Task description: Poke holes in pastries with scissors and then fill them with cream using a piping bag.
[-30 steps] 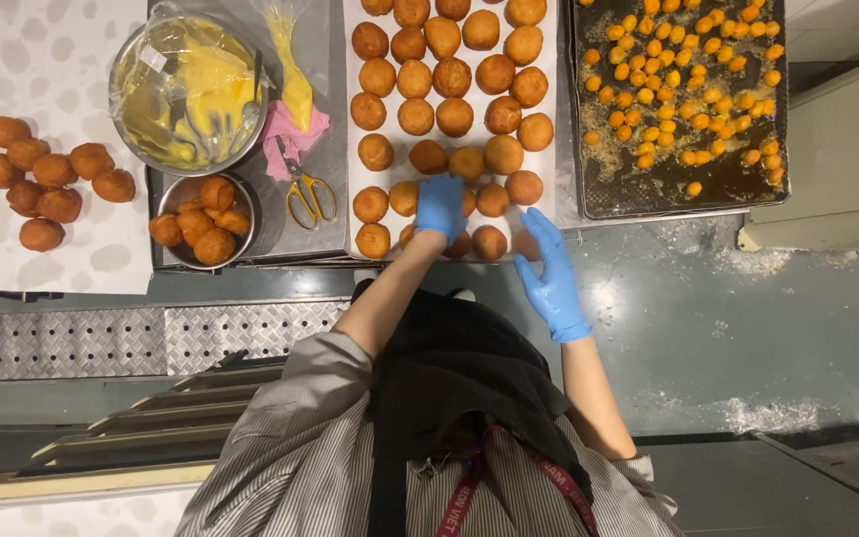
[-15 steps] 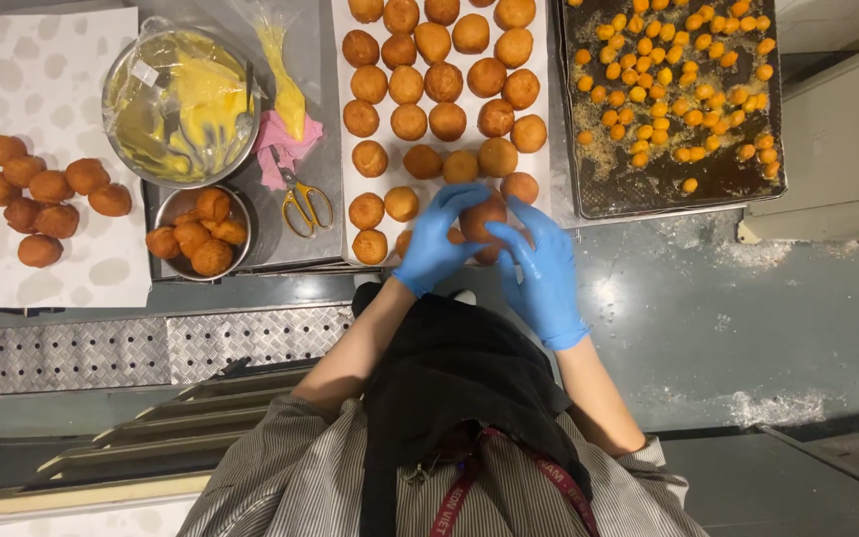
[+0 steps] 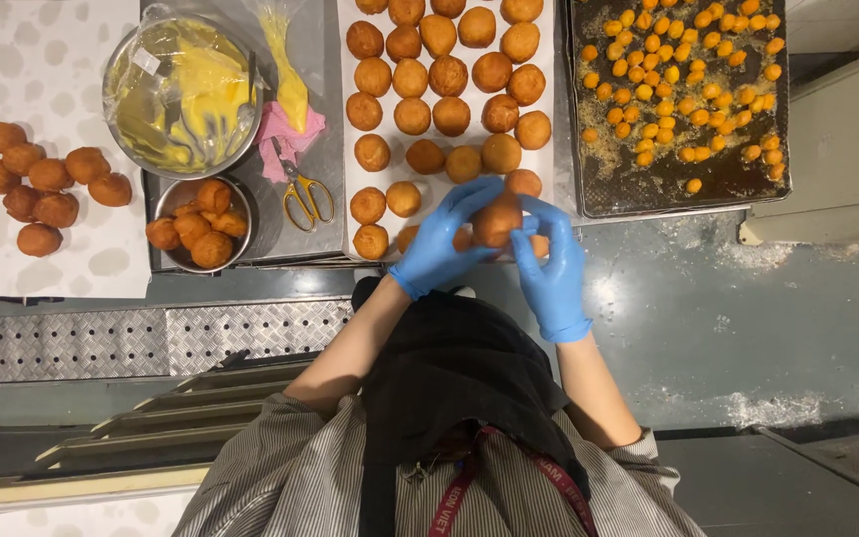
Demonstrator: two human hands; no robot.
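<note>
Held bun: a round brown fried bun (image 3: 497,221) sits between both gloved hands, lifted just above the near edge of the white paper-lined tray (image 3: 549,99).
Left hand (image 3: 441,244): blue glove, fingers curled around the bun's 9 o'clock side, grasping it.
Right hand (image 3: 554,268): fingertips pinch the 3 o'clock side (probably steadying it for turning).
Rows of buns (image 3: 439,70): lined up at 12 o'clock, within reach.
Scissors (image 3: 305,194): at 9 o'clock, beside the small bowl of buns (image 3: 201,224).
</note>
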